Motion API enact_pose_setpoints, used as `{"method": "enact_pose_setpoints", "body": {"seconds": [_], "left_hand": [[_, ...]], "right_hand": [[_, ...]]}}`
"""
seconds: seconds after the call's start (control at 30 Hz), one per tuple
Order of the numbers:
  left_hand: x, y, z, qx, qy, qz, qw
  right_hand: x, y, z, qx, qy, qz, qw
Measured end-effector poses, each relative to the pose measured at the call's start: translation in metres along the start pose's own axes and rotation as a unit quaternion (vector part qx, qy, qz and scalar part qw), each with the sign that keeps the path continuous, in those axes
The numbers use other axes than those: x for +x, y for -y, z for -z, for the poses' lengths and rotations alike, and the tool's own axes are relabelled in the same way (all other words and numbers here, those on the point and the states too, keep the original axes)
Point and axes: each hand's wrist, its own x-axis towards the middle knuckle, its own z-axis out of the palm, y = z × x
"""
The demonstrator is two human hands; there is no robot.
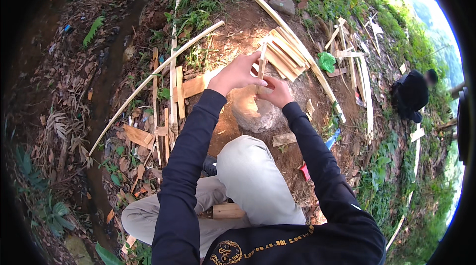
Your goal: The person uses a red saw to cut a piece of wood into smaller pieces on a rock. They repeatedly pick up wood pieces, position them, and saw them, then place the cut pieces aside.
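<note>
Both of my hands are raised in front of me around a short, narrow wooden strip (pixel 262 64), which stands roughly upright. My left hand (pixel 235 73) pinches it from the left side, fingers curled around it. Lower down, my right hand (pixel 278 92) grips it from the right. Whether it is one strip or two pressed together, I cannot tell. Beneath the hands is a pale, rounded block (pixel 260 118), stone or stump, partly hidden by them. Just beyond lies a stack of flat wooden slats (pixel 283 53).
Long pale wooden strips (pixel 153 74) lie to the left, beside a wide board (pixel 193 86). A green plastic bag (pixel 326 61) sits right of the slats. More offcuts (pixel 349 54) are scattered farther right. A person in dark clothes (pixel 411 94) is at the far right.
</note>
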Motion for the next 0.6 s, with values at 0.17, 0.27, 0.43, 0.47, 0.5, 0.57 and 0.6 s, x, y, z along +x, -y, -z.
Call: {"method": "enact_pose_setpoints", "body": {"seconds": [0.17,0.27,0.43,0.47,0.5,0.57,0.6], "left_hand": [[0.0,0.005,-0.001,-0.021,0.004,0.011,1.0],[-0.001,0.009,-0.002,0.005,-0.025,-0.016,1.0],[-0.003,0.001,0.004,-0.009,-0.009,0.017,1.0],[-0.005,0.0,0.004,-0.012,-0.01,0.018,1.0],[-0.005,0.001,0.004,-0.012,-0.01,0.016,1.0],[-0.005,0.002,0.004,-0.011,-0.01,0.011,1.0],[-0.006,0.004,0.004,-0.015,-0.012,0.008,1.0]], "right_hand": [[0.001,0.002,-0.002,-0.013,0.008,-0.017,1.0],[0.0,-0.002,-0.004,0.014,0.005,-0.018,1.0],[-0.002,-0.009,-0.006,-0.024,-0.006,-0.016,1.0],[-0.002,-0.007,-0.007,-0.021,-0.005,-0.017,1.0],[-0.001,-0.006,-0.007,-0.019,-0.003,-0.017,1.0],[0.0,-0.004,-0.007,-0.024,0.001,-0.021,0.999],[0.002,-0.003,-0.007,-0.03,0.005,-0.024,0.999]]}}
